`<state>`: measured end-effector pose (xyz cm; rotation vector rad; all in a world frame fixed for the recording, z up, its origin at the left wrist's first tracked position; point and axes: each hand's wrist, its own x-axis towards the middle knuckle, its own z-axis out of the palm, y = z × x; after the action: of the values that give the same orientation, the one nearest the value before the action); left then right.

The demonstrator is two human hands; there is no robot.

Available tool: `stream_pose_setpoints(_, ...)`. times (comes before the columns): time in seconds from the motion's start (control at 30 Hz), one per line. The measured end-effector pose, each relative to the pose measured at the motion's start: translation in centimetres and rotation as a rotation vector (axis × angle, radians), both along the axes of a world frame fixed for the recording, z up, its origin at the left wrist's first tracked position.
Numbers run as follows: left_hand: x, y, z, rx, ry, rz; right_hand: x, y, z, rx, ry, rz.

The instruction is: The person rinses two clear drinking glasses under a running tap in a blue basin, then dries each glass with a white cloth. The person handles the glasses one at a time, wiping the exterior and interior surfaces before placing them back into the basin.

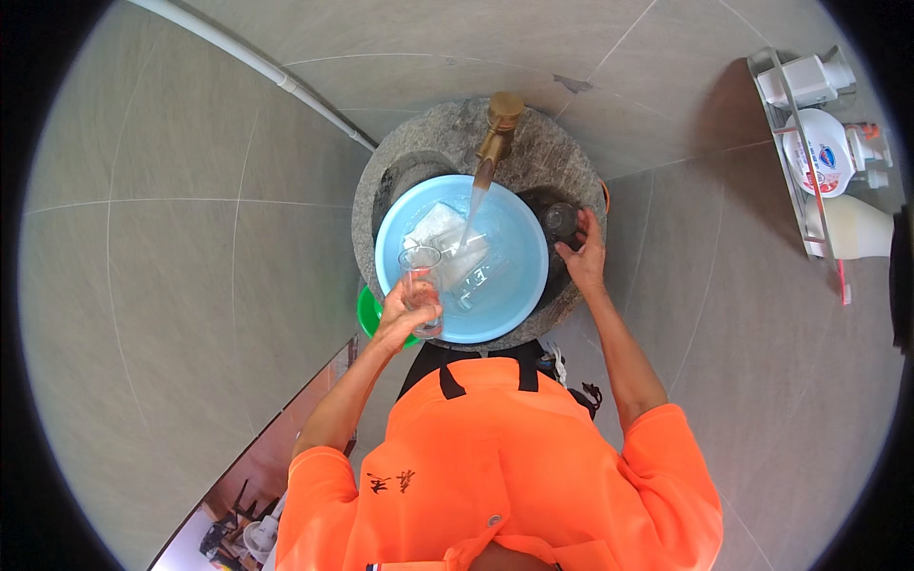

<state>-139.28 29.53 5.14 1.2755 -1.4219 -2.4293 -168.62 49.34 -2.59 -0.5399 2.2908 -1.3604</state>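
Note:
My left hand (pixel 407 319) is wrapped round a clear drinking glass (pixel 422 276), held tilted over the near left rim of a light blue basin (pixel 386 238). On the right, my right hand (pixel 586 251) has its thumb and fingers against a second clear glass (pixel 560 220), which stands in the dark hollow beside the basin. Water runs from a brass-coloured tap (pixel 493 143) into the basin. A white cloth (pixel 438 228) lies in the water, with what looks like another clear glass (pixel 468 283) next to it.
The basin sits in a round grey stone sink (pixel 562 133). Below its left edge shows a green bowl (pixel 369 309). A wall rack (pixel 785 157) with several bottles hangs at the right. A white pipe (pixel 248 55) crosses the tiled wall at the upper left.

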Motion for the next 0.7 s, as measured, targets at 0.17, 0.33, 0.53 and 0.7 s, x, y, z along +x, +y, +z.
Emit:
stream_pose_setpoints(0.17,0.7,0.3,-0.1,-0.392,0.081,-0.090,-0.4,-1.8,-1.5,-0.143,-0.096,0.054)
stream_pose_setpoints(0.33,-0.9,1.1,4.2,-0.821,0.097,-0.156,-1.8,-1.7,-2.7,-0.204,-0.075,0.144)
stream_pose_setpoints(0.53,-2.3,1.0,6.2,-1.015,0.344,-0.114,-2.3,-2.3,-2.0,-0.208,-0.123,0.212)
stream_pose_setpoints(0.7,-3.5,1.3,7.1,-1.042,0.396,-0.048,-2.6,-2.2,-0.6,-0.088,-0.051,0.219)
